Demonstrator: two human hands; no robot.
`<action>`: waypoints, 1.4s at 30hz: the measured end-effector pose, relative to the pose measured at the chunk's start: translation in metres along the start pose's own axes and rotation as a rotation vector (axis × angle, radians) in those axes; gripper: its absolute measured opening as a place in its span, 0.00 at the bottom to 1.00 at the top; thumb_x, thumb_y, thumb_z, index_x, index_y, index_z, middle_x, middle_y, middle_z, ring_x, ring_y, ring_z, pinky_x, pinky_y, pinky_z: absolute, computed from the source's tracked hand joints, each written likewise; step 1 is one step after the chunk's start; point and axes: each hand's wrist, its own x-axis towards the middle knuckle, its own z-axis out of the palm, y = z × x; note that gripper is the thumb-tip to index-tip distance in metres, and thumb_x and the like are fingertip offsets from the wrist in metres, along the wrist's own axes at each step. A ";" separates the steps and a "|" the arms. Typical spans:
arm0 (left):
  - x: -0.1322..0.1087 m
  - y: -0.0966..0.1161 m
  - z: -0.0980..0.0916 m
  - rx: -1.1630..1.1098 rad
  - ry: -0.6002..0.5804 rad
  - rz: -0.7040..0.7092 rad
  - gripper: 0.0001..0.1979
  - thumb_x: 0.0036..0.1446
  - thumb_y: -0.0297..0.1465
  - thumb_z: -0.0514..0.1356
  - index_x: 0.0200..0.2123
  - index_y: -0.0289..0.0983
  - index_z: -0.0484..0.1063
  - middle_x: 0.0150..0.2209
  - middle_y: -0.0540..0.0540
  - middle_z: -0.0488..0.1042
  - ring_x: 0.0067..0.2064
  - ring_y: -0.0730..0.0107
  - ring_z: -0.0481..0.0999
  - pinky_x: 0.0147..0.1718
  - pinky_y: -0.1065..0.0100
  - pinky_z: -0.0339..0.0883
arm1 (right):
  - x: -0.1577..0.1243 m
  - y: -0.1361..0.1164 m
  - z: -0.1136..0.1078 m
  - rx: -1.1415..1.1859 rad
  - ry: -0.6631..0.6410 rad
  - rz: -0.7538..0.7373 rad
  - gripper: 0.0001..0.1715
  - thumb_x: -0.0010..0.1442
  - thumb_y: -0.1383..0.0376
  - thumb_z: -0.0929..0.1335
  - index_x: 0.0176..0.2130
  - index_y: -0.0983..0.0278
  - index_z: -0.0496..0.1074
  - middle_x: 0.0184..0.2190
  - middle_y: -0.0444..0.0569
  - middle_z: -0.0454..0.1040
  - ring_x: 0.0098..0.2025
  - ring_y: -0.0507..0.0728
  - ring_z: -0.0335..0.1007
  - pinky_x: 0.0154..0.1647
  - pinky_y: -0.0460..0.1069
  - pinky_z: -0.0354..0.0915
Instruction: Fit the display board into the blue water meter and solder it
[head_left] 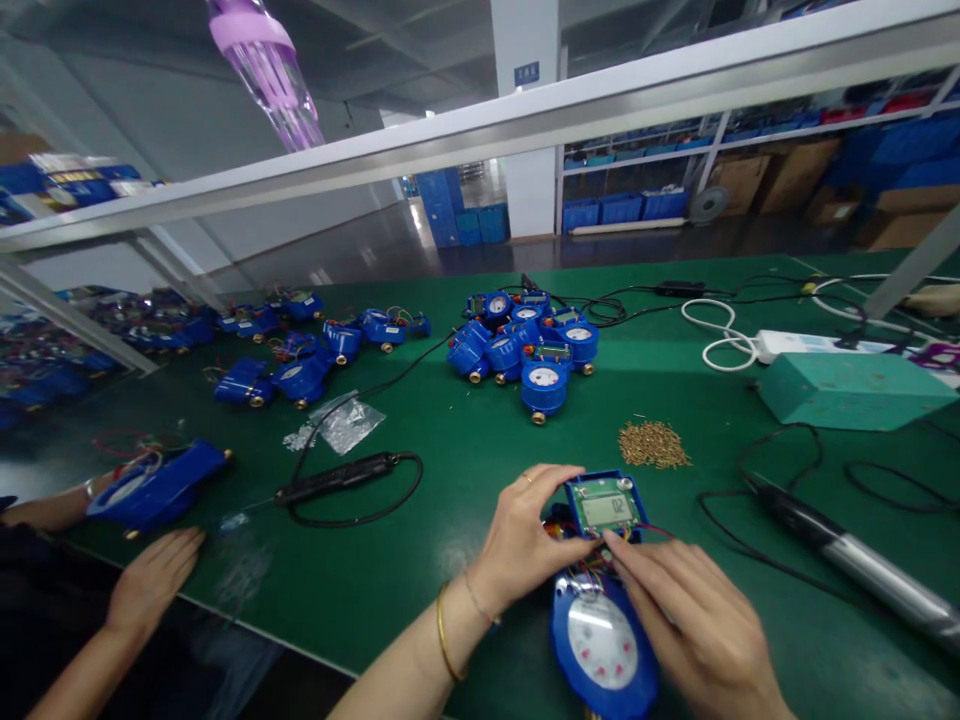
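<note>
A blue water meter (562, 640) lies in front of me, its round white dial (602, 640) facing up and its housing open at the top. Inside that housing sits a green circuit board with a small grey display (609, 509). My left hand (517, 545) is closed around the housing's left side, thumb at the board's lower edge. Fingers together, my right hand (694, 610) presses its fingertips at the same lower edge, among thin coloured wires. Whether a small part is pinched there is hidden.
Several blue meters (544, 388) stand mid-table, more at left. Brass screws (654, 444) lie in a pile. A black corded screwdriver (337, 478) is at left, a silver-black one (862, 560) at right, near a green box (855, 390). A co-worker's hand (154, 580) rests by another meter.
</note>
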 end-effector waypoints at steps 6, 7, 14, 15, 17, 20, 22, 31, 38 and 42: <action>-0.001 0.003 0.001 0.004 -0.004 0.026 0.29 0.45 0.22 0.71 0.52 0.38 0.72 0.49 0.43 0.77 0.51 0.60 0.76 0.53 0.61 0.72 | 0.015 -0.003 0.001 0.051 0.023 0.054 0.11 0.68 0.76 0.65 0.49 0.68 0.71 0.36 0.50 0.73 0.36 0.55 0.68 0.41 0.50 0.63; -0.001 0.003 0.001 0.012 -0.002 0.039 0.29 0.45 0.22 0.71 0.52 0.37 0.71 0.49 0.43 0.78 0.51 0.60 0.76 0.53 0.61 0.72 | 0.016 -0.003 0.002 0.058 0.022 0.063 0.09 0.68 0.76 0.65 0.47 0.68 0.71 0.36 0.51 0.73 0.37 0.55 0.67 0.41 0.50 0.63; -0.001 0.003 0.001 0.092 -0.005 0.159 0.28 0.50 0.24 0.70 0.55 0.36 0.70 0.51 0.40 0.77 0.53 0.59 0.76 0.55 0.60 0.71 | 0.023 0.004 0.002 0.001 -0.038 -0.056 0.08 0.68 0.76 0.64 0.45 0.70 0.70 0.36 0.53 0.72 0.38 0.56 0.67 0.42 0.51 0.65; -0.001 0.003 0.001 0.101 -0.006 0.173 0.28 0.50 0.25 0.70 0.55 0.35 0.70 0.51 0.39 0.77 0.53 0.59 0.76 0.55 0.60 0.71 | 0.024 0.005 0.002 -0.011 -0.026 -0.075 0.09 0.68 0.77 0.63 0.45 0.71 0.71 0.36 0.54 0.72 0.38 0.57 0.68 0.42 0.51 0.65; 0.000 0.003 0.001 0.112 -0.013 0.187 0.27 0.51 0.24 0.69 0.55 0.34 0.70 0.52 0.39 0.77 0.53 0.59 0.76 0.55 0.60 0.71 | 0.024 0.005 0.002 -0.027 -0.011 -0.100 0.10 0.67 0.78 0.63 0.45 0.71 0.71 0.35 0.54 0.73 0.37 0.57 0.69 0.41 0.51 0.66; 0.000 0.004 0.003 0.078 -0.004 0.125 0.29 0.47 0.21 0.70 0.54 0.35 0.71 0.51 0.41 0.77 0.53 0.59 0.76 0.55 0.61 0.71 | 0.017 0.003 0.004 -0.014 -0.002 -0.078 0.12 0.67 0.78 0.63 0.47 0.71 0.71 0.37 0.54 0.75 0.38 0.57 0.71 0.41 0.50 0.68; 0.000 0.005 0.005 0.034 0.007 0.037 0.30 0.45 0.21 0.71 0.53 0.36 0.72 0.50 0.42 0.77 0.52 0.60 0.76 0.54 0.61 0.72 | 0.006 0.002 0.004 0.000 0.018 -0.063 0.16 0.66 0.78 0.65 0.52 0.70 0.70 0.39 0.54 0.76 0.39 0.57 0.73 0.43 0.50 0.69; -0.008 0.007 0.013 -0.058 0.124 -0.087 0.27 0.45 0.24 0.72 0.50 0.38 0.73 0.48 0.44 0.78 0.50 0.60 0.78 0.52 0.60 0.74 | -0.012 -0.004 0.004 0.109 0.083 0.219 0.11 0.67 0.73 0.66 0.49 0.64 0.72 0.43 0.52 0.75 0.46 0.56 0.74 0.51 0.48 0.69; -0.015 0.004 0.015 0.048 0.212 0.071 0.27 0.50 0.25 0.71 0.54 0.39 0.70 0.53 0.42 0.77 0.56 0.60 0.75 0.58 0.58 0.70 | -0.003 -0.009 0.007 0.399 0.114 0.670 0.14 0.68 0.57 0.67 0.40 0.61 0.80 0.36 0.49 0.76 0.40 0.55 0.75 0.38 0.43 0.72; -0.017 0.000 0.014 0.109 0.243 0.167 0.29 0.51 0.25 0.71 0.56 0.41 0.68 0.54 0.42 0.76 0.57 0.60 0.75 0.58 0.58 0.71 | 0.002 -0.014 0.008 0.810 0.041 1.160 0.31 0.59 0.41 0.71 0.39 0.67 0.79 0.15 0.44 0.65 0.15 0.50 0.59 0.14 0.42 0.54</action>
